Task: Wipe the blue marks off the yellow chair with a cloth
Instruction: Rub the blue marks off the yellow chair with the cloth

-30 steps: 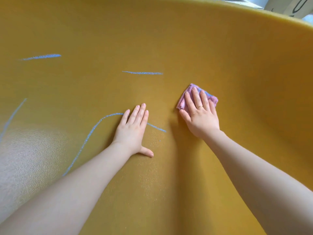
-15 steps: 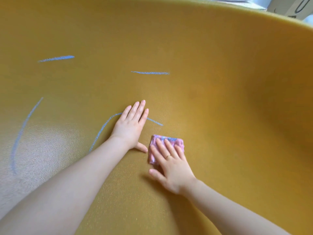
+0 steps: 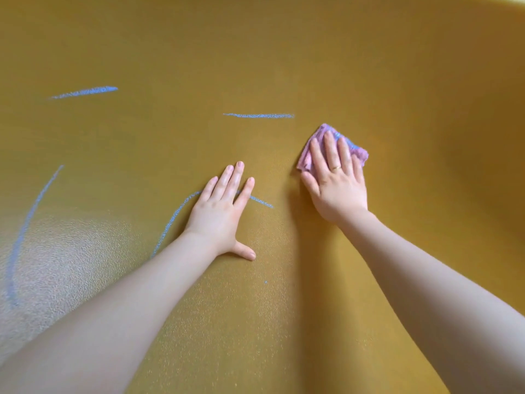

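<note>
The yellow chair (image 3: pixel 369 66) fills the whole view with its curved seat surface. Several blue marks run over it: a short stroke (image 3: pixel 258 116) at the centre, another short one (image 3: pixel 85 92) at upper left, a long line (image 3: pixel 28 220) at far left, and a curved line (image 3: pixel 176 214) partly under my left hand. My left hand (image 3: pixel 221 214) rests flat on the seat, fingers straight, thumb spread. My right hand (image 3: pixel 335 180) presses a folded pink cloth (image 3: pixel 356 149) against the chair with straight fingers, just right of and below the central stroke.
A pale glare patch (image 3: pixel 62 257) lies on the seat at lower left. The chair's rim (image 3: pixel 505 1) curves across the top right corner. A tiny blue speck (image 3: pixel 266 282) sits below my left thumb.
My right hand slid the cloth down beside my left thumb, then back up and right to near the central stroke. My left hand stayed flat in place.
</note>
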### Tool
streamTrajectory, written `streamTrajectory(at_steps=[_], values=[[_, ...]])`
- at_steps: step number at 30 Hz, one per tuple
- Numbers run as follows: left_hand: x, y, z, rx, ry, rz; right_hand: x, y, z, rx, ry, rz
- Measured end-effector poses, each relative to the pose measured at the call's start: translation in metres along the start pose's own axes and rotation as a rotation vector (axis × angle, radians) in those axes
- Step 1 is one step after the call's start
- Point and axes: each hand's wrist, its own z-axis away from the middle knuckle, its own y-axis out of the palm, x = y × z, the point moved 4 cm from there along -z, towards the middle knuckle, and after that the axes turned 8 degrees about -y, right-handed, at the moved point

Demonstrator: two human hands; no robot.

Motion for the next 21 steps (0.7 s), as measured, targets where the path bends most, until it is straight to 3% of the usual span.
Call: streamTrajectory(at_steps=[4,14,17,21], values=[[0.001,0.000,0.000,-0.002,0.002,0.023,0.016,0.007,0.004,-0.010,0.014,-0.080],[0.006,-0.013,0.005,0.008,0.038,-0.031,0.076,0.031,0.099,0.302,-0.439,-0.187],[0.013,-0.015,0.007,-0.009,0.065,-0.068,0.075,0.032,0.109,0.272,-0.522,-0.091],[0.019,-0.021,0.001,-0.056,0.018,-0.121,0.068,0.039,0.082,0.201,-0.459,-0.014]])
